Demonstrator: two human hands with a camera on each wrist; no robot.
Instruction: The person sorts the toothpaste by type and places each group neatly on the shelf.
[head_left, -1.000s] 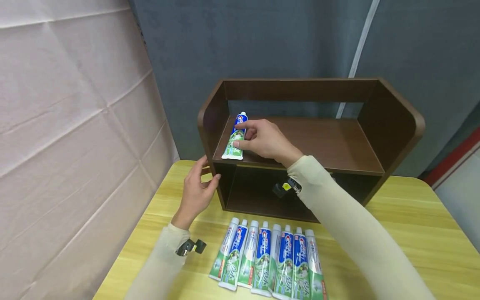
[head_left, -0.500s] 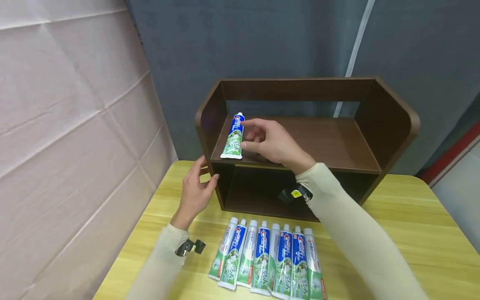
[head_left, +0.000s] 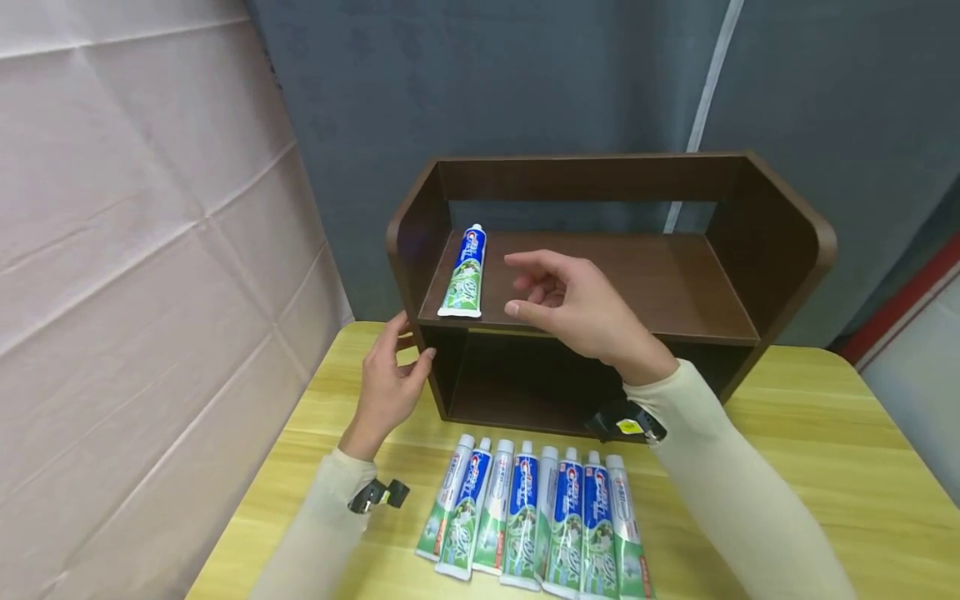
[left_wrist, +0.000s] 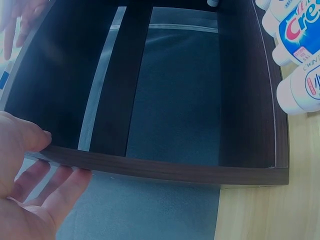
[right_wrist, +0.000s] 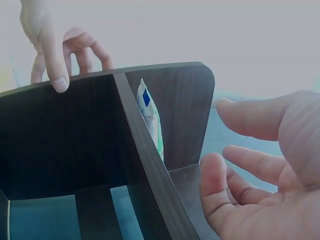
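A toothpaste tube (head_left: pixel 465 271), blue at the cap end and green at the flat end, lies on the upper board at the left of a dark brown two-tier shelf (head_left: pixel 622 279). Just right of the tube, my right hand (head_left: pixel 581 304) hovers over the board, its thumb and fingers apart and holding nothing. My left hand (head_left: pixel 390 383) grips the shelf's left side panel (left_wrist: pixel 165 170). In the left wrist view the thumb (left_wrist: pixel 37 137) is on the inner side and the fingers are outside.
Several toothpaste tubes, such as a blue-and-green one (head_left: pixel 522 517), lie in a row on the wooden table (head_left: pixel 810 467) before the shelf, caps towards it. A dark curtain (head_left: pixel 525 75) hangs behind; a pale cloth wall (head_left: pixel 150 250) stands left.
My right hand has let go of the toothpaste tube and drawn back to the right. The tube stays lying on the upper board. My left hand keeps its grip on the side panel.
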